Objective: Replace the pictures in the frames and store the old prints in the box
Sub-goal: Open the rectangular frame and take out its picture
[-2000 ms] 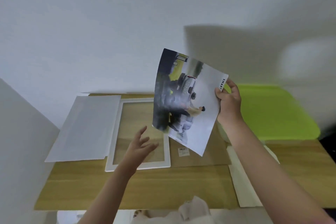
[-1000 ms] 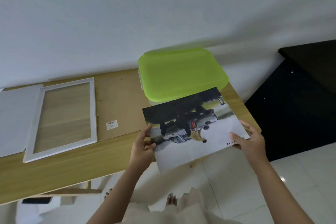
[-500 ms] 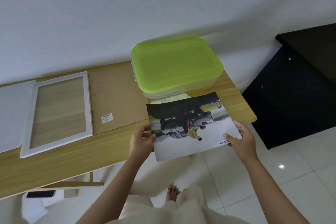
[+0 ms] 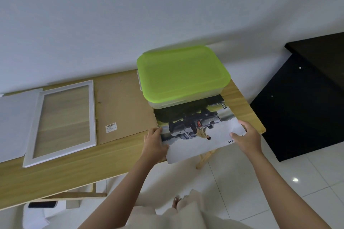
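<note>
On the desk [image 4: 55,173], from left to right: a paper sheet [image 4: 13,126]; a picture frame [image 4: 61,122]; a backing board [image 4: 122,108]; a lidded box [image 4: 182,74] at the far right; a print [image 4: 197,132] lies in front of the box, overhanging the near edge.

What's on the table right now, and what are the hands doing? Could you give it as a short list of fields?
left hand: grips the print's left edge
right hand: pinches the print's right edge
car print: laid in front of the box, near edge past the table edge
box: green lid on
white frame: empty, flat on the table
brown backing board: flat, between frame and box
</note>
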### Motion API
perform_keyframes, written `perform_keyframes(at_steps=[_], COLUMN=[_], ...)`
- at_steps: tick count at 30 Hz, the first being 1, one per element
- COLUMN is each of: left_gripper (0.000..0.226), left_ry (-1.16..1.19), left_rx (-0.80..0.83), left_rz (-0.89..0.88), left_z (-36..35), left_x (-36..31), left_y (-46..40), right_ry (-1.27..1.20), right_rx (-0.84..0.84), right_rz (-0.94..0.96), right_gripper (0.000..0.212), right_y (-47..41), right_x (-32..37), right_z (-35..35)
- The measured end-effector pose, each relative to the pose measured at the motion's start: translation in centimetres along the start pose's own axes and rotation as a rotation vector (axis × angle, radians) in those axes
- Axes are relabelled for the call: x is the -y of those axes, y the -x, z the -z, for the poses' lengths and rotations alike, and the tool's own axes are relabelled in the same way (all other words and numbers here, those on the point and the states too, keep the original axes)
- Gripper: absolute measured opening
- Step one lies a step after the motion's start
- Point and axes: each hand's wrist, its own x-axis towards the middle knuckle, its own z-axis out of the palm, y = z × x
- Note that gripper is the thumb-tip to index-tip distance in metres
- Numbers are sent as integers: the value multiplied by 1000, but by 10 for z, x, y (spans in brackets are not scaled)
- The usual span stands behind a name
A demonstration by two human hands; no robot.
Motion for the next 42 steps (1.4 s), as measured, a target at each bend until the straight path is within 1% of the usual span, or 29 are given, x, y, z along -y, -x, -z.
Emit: perform_keyframes(at_steps=[5, 9, 15, 22, 27, 34, 37, 39, 42], left_gripper=[65, 65, 65, 66, 61, 55, 56, 58, 58], left_ry=[-22, -4, 13, 68, 26, 9, 70, 120, 169], left_rx=[-24, -36, -31, -27, -63, -42, -29, -33, -60], left_rz=[-15, -36, -75, -44, -45, -72, -66, -67, -106], left_z=[-5, -9, -13, -18, -16, -11, -7, -2, 11], left_x=[0, -4, -10, -14, -12, -9, -8, -4, 6], left_y=[3, 3, -1, -5, -8, -11, -9, -6, 0], right_ry=[56, 77, 93, 164, 206, 290, 345, 341, 305], right_rx=[24, -7, -33, -62, -82, -123, -182, -219, -232], right_rz=[-23, -57, -94, -111, -116, -113, -63, 8, 134], right_gripper=[59, 55, 55, 52, 51, 51, 50, 49, 49], right_y=[-6, -5, -9, -13, -16, -13, -6, 1, 12], right_x=[-13, -9, -14, -12, -15, -11, -2, 5, 21], right_z=[3, 7, 10, 10, 6, -1, -8, -16, -36])
